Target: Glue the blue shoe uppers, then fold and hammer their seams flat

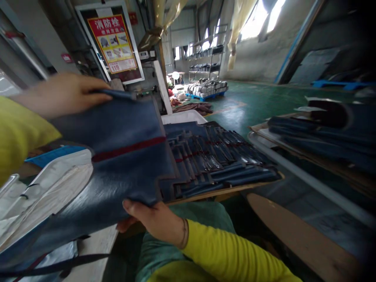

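A large dark blue, leather-like panel with a dark red stripe across it hangs between my two hands. My left hand, somewhat blurred, is closed on its upper edge. Down at the near edge, my right hand grips the panel with the thumb on top; the other fingers are mostly hidden beneath. To the right of the panel lies an overlapping pile of similar blue pieces, some with red stripes. The panel's left end droops toward the lower left.
A wooden board bears the pile. A metal rail runs beside a stack of blue material on the right. A brown oblong board lies lower right. On the left are a white tub and a dark strap.
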